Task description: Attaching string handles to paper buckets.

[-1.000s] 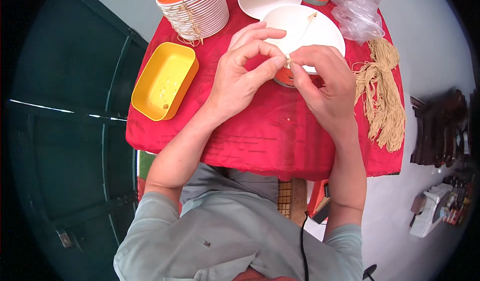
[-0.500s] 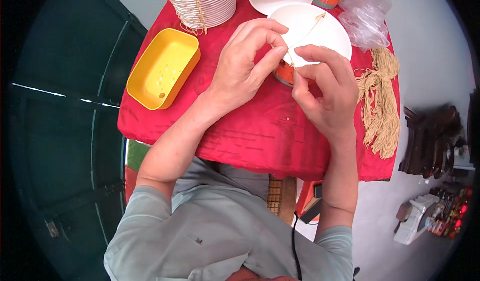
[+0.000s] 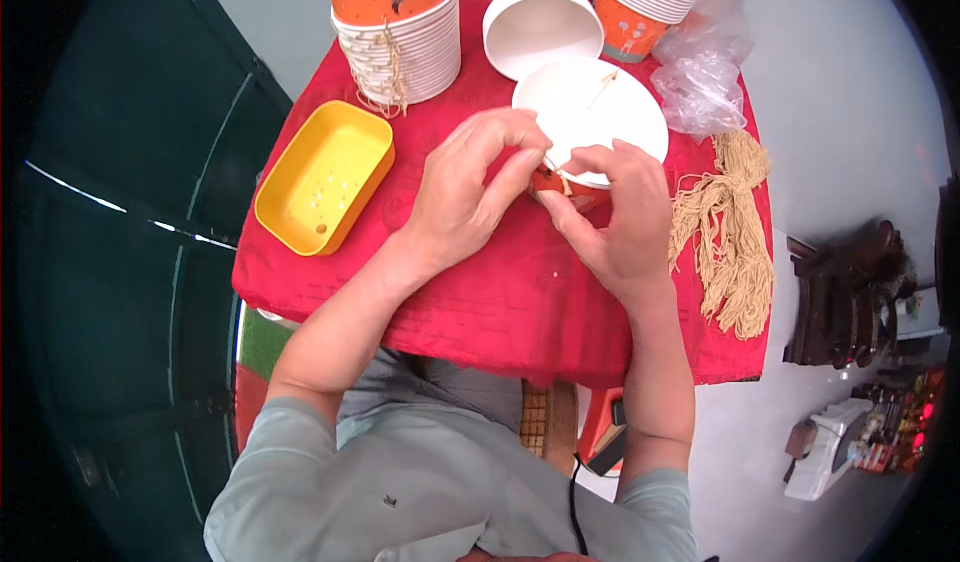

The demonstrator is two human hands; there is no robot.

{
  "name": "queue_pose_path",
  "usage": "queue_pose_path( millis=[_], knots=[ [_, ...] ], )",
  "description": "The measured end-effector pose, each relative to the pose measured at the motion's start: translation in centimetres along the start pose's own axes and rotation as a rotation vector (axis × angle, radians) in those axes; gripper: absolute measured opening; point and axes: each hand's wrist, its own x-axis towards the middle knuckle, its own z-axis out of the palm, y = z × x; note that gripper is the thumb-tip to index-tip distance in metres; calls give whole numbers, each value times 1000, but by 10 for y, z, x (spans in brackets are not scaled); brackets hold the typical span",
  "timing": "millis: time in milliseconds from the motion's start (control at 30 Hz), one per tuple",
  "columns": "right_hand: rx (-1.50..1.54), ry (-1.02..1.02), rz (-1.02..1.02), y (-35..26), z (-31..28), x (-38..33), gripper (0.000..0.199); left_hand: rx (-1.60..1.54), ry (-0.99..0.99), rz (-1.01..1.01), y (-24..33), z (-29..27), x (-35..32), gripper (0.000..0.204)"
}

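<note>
My left hand [image 3: 480, 177] is closed in a pinch on a thin beige cord at the near rim of a paper bucket. White inside and orange outside, this bucket [image 3: 590, 107] lies tilted with its mouth facing up. A short knotted piece of the cord [image 3: 567, 184] shows against the orange wall, between the hands. My right hand [image 3: 620, 217] is at the same rim, its thumb and forefinger curved and apart beside the cord. Another bit of cord rests inside, near the far side. Fingers hide part of the near rim.
A yellow tray [image 3: 275, 177] with small bits inside stands left on the red cloth [image 3: 480, 307]. Behind are a stack of buckets [image 3: 435, 47] with cords hanging, a tipped bucket [image 3: 540, 32] and another stack [image 3: 650, 7]. Clear plastic bag [image 3: 705, 87] and beige cord bundle [image 3: 735, 242] lie right.
Both hands have come down closer to the bucket's near rim. My right thumb and forefinger, pinched at the cord's knot before, are now apart. The whole view has shifted, showing more of the table's far side.
</note>
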Motion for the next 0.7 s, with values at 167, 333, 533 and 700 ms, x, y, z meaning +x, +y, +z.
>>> queue_pose_path(
  millis=[167,333,533,700],
  knots=[
    [-41,-108,-72,3,-3,0,20,-7,35,87,6,-6,1,8],
    [3,-117,-77,1,-16,4,18,-160,29,-110,9,-23,-2,9],
    [151,-158,-82,-1,-21,7,11,185,194,114,-5,-47,10,15],
    [153,-97,-100,2,-10,2,17,472,197,28,-25,-41,14,29]
  ],
)
